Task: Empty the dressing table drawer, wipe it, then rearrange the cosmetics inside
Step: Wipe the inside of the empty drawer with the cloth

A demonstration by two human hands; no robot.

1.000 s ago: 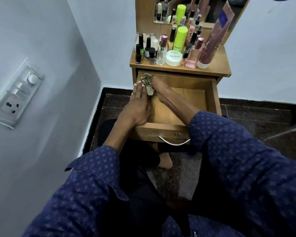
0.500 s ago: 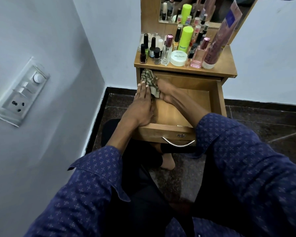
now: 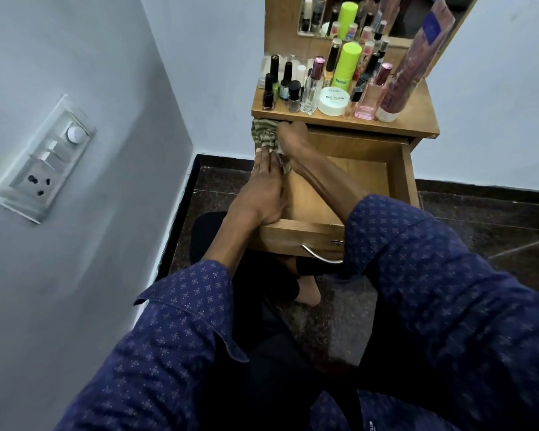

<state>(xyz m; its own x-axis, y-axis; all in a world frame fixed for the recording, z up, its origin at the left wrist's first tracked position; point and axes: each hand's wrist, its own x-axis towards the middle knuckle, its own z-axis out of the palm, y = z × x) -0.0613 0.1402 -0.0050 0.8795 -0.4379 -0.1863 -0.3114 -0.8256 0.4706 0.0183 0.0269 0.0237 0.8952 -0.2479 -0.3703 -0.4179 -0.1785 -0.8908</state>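
Note:
The wooden drawer (image 3: 349,181) stands pulled out, its inside bare of cosmetics. My left hand (image 3: 262,194) lies flat along the drawer's left side wall, fingers straight. My right hand (image 3: 291,138) holds a green striped cloth (image 3: 263,133) against the drawer's far left corner, just under the table top. Several cosmetics crowd the dressing table top (image 3: 417,126): nail polish bottles (image 3: 269,88), a white round jar (image 3: 334,101), a lime green can (image 3: 346,66), a pink perfume bottle (image 3: 371,94) and a tall pink tube (image 3: 408,66).
A mirror (image 3: 355,17) rises behind the cosmetics. The left wall is close and carries a switch and socket plate (image 3: 44,157). A metal handle (image 3: 322,256) sticks out from the drawer front above my legs. Dark stone floor (image 3: 479,219) lies to the right.
My right hand has pushed the cloth farther back, up into the drawer's far left corner under the table top. My left hand has stayed on the left side wall.

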